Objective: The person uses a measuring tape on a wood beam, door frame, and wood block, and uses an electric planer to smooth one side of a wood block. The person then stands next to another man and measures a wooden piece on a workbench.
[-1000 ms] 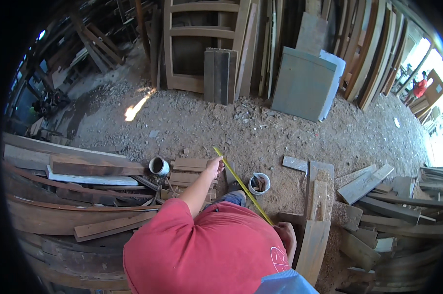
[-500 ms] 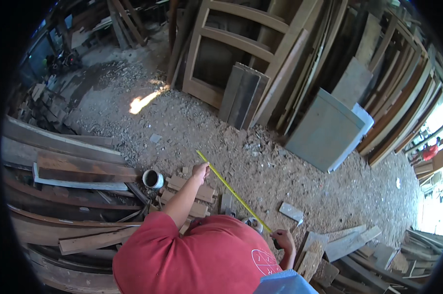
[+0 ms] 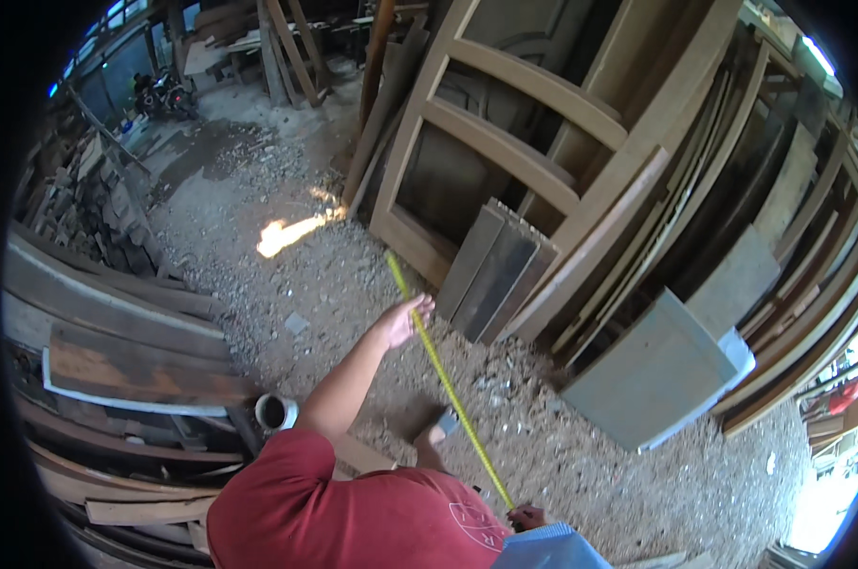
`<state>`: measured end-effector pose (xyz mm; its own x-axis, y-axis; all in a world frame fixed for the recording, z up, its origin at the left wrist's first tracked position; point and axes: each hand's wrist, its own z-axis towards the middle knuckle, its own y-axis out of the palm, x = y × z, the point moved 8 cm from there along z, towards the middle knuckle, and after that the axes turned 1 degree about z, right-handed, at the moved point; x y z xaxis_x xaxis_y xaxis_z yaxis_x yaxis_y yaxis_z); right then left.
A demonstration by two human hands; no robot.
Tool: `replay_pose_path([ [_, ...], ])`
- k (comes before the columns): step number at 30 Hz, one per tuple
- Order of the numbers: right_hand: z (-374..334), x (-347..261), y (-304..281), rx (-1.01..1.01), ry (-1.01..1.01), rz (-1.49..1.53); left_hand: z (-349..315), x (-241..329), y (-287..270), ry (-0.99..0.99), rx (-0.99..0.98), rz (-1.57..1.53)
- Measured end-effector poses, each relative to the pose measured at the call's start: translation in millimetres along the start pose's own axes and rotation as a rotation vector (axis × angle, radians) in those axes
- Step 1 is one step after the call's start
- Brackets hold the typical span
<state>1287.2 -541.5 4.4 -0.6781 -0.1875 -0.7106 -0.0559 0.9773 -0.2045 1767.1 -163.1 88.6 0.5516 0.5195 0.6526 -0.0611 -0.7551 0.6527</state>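
A yellow tape measure (image 3: 448, 387) stretches in a slanting line over the dirt floor between my hands. My left hand (image 3: 403, 322) reaches forward and grips the blade a little short of its free end, with some fingers fairly straight. That end stands close to the lower corner of a large wooden frame (image 3: 500, 140) with curved crossbars. Low in the view, my right hand (image 3: 526, 517) is closed at the other end of the blade. The tape's case is mostly hidden there. A stack of short dark boards (image 3: 505, 270) leans against the frame, just beyond my left hand.
Long planks (image 3: 827, 256) and a grey-green panel (image 3: 652, 370) lean at the right. Piled timber (image 3: 144, 365) fills the left side, with a white can (image 3: 277, 412) beside it. My foot (image 3: 435, 433) shows below the tape. A motorbike (image 3: 168, 97) stands far left.
My left hand and the tape's free end have moved forward, nearer the wooden frame. The view has shifted, the frame looks larger, and a foot has come into sight.
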Motion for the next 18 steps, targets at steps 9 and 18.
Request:
replay_pose_path([
  [9, 191, -163, -58, -0.061, -0.231, -0.129, 90, 46, -82, 0.001, 0.378, -0.165],
  [18, 321, -589, -150, 0.31, -0.494, -0.437, 89, 65, -228, -0.066, 0.658, -0.122],
])
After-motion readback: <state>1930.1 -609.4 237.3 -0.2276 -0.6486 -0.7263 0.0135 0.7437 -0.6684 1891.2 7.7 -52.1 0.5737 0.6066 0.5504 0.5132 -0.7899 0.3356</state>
